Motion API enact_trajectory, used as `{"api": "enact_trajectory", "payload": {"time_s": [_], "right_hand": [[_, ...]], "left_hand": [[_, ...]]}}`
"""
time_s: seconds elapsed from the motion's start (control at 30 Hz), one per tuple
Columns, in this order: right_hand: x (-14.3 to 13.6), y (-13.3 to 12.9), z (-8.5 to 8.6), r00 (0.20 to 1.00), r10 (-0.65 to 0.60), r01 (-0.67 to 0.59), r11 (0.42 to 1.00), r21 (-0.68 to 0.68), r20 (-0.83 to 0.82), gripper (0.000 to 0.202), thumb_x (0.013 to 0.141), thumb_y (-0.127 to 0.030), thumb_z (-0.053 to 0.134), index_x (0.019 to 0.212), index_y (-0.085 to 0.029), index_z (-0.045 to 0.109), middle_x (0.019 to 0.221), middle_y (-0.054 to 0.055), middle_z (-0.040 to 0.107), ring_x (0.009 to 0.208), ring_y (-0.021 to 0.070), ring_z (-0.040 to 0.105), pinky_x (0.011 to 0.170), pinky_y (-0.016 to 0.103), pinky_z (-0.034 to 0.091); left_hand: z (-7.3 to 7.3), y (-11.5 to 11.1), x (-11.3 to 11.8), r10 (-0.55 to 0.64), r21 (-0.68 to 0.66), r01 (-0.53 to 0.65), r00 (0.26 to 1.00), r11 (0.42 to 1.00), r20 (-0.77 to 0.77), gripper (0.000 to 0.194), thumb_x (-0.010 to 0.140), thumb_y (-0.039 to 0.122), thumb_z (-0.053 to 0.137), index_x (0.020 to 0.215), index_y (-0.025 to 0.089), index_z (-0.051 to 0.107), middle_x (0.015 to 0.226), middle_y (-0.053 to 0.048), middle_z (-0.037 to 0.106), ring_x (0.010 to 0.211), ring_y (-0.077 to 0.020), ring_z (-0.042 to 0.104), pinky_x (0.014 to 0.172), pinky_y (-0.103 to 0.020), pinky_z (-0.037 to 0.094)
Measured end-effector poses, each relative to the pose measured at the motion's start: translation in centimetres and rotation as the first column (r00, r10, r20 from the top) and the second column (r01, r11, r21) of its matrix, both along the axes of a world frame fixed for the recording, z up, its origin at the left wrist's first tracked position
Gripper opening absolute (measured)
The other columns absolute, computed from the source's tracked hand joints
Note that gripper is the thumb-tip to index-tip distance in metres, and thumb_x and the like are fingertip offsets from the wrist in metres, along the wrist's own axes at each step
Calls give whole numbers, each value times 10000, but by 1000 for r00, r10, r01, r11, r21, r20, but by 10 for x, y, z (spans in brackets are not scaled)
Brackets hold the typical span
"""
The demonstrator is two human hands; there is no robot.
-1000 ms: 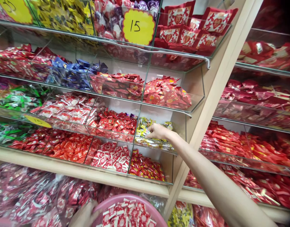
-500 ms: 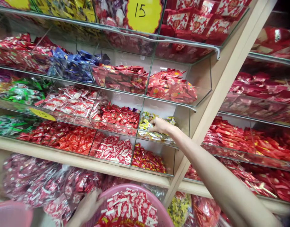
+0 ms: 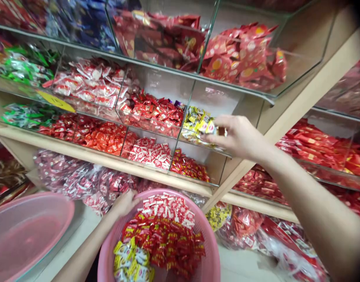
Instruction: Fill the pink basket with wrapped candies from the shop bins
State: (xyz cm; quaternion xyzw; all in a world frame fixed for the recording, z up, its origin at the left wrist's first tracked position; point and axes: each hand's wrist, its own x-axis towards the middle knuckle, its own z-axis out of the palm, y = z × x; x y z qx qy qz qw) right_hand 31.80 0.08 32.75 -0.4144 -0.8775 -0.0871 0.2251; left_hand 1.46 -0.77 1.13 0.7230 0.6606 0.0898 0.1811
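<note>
My right hand [image 3: 231,135] is pinched on a yellow-and-white wrapped candy [image 3: 207,127], just in front of the bin of yellow candies [image 3: 194,117] on the shelf. My left hand [image 3: 125,203] grips the upper left rim of the pink basket [image 3: 211,235]. Inside the basket lie red-and-white candies [image 3: 171,209] at the back, red candies [image 3: 165,241] in the middle and yellow-and-white candies [image 3: 131,260] at the front left.
Clear-fronted shelf bins of red, blue and green candies span the view. A second pink basket [image 3: 27,235] stands at the lower left. Bagged candies [image 3: 86,182] lie under the wooden shelf edge [image 3: 103,154], and a slanting wooden post [image 3: 285,125] rises at the right.
My right hand has come out of the yellow candy bin towards me with candy in its fingers. The view has tipped down, showing more of the pink basket and my left hand on it.
</note>
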Motion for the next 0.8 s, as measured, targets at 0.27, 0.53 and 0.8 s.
{"api": "enact_trajectory", "payload": {"time_s": [0.27,0.53,0.8], "right_hand": [[-22,-80,-184,984,173,-124,815,-567,34,159,823,-279,624,728,-163,570,797,21,576,781,149,513,709,265,373],[-69,-92,-243,976,205,-88,695,-714,79,239,789,-383,652,728,-159,596,824,31,616,767,153,538,670,256,362],[-127,-79,-253,946,257,-27,667,-744,197,320,790,-449,604,846,-141,673,886,91,685,836,215,608,700,293,425]], "left_hand": [[-1,0,3,2,-10,-3,1000,1000,-6,362,856,485,394,830,195,609,822,-88,702,793,-240,655,628,-273,395],[0,-2,5,-3,4,3,999,1000,-53,331,869,458,392,801,204,594,834,-84,702,821,-251,659,616,-274,381],[2,-5,5,16,4,-16,999,1000,-50,392,878,519,373,830,207,606,830,-83,703,827,-248,658,623,-276,392]]}}
